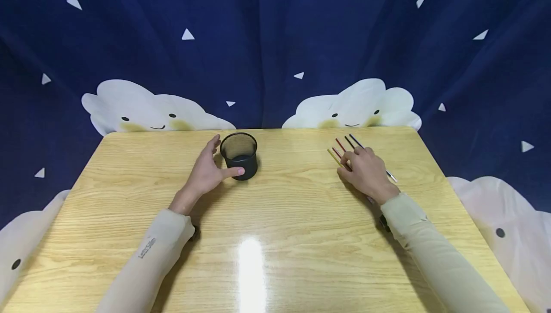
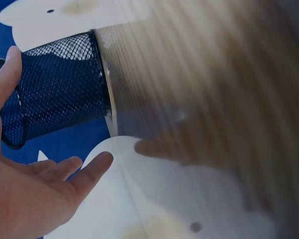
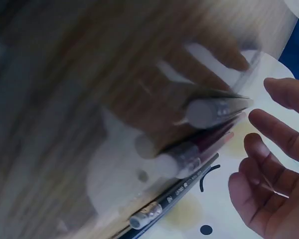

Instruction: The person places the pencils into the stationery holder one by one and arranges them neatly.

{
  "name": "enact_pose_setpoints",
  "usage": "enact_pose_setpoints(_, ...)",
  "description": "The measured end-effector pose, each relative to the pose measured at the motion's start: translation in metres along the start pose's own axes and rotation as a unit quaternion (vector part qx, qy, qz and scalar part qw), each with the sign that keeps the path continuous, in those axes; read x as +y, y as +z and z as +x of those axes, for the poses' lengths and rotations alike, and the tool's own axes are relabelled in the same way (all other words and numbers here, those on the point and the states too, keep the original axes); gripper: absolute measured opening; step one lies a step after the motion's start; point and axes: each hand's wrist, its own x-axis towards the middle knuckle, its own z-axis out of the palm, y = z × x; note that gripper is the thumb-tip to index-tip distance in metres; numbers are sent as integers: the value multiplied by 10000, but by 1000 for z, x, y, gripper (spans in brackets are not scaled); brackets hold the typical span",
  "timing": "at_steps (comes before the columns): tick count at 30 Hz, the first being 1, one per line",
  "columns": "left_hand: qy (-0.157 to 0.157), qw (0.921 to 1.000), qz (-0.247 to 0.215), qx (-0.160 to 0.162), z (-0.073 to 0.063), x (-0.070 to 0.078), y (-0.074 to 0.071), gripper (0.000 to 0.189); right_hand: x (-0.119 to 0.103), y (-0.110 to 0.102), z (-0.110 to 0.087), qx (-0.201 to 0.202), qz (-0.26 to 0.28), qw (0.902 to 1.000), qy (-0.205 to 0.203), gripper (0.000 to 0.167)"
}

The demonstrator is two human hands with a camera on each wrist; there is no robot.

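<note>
A black mesh pen cup stands upright on the table, left of centre near the far edge. My left hand is beside it with thumb and fingers spread wide. Its thumb overlaps the cup's near side, while the fingers extend along the left, apart from the mesh in the left wrist view. Over at the right, my right hand hovers low over several pencils, its fingers loosely bent with a gap to them. Among these are a yellow pencil, a blue pencil and a black pencil with an eraser end. The hand hides their middles.
The wooden table has a light grain and a bright reflection towards the front. Behind it hangs a dark blue curtain printed with white clouds and triangles, reaching down past the table's far and side edges.
</note>
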Motion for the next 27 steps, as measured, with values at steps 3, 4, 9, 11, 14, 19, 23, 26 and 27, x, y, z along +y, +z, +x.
enact_pose_setpoints(3,-3,9999,-154,8,3,1,2,122,1,1,1,89,-20,10000,24,18)
enact_pose_setpoints(4,12,9998,-208,9,3,1,3,120,2,2,2,134,-32,9999,25,16)
enact_pose_setpoints(9,78,9988,-478,-30,5,3,6,104,6,3,4,179,-49,9998,18,10)
enact_pose_setpoints(11,75,9987,-508,-69,6,4,6,103,7,3,5,89,-45,9999,34,11)
enact_pose_setpoints(14,15,9988,-484,-120,6,5,7,101,6,3,6,-44,-39,10000,77,12)
enact_pose_setpoints(19,-85,9981,-558,-229,6,5,8,93,4,2,7,-214,-16,9997,138,14)
enact_pose_setpoints(23,-96,9975,-640,-289,6,6,8,88,3,2,8,-298,-53,9994,180,15)
enact_pose_setpoints(26,-97,9976,-599,-329,5,7,9,85,3,2,8,-307,-65,9993,180,15)
enact_pose_setpoints(27,-87,9977,-573,-343,4,8,9,84,3,3,8,-305,-66,9994,176,15)
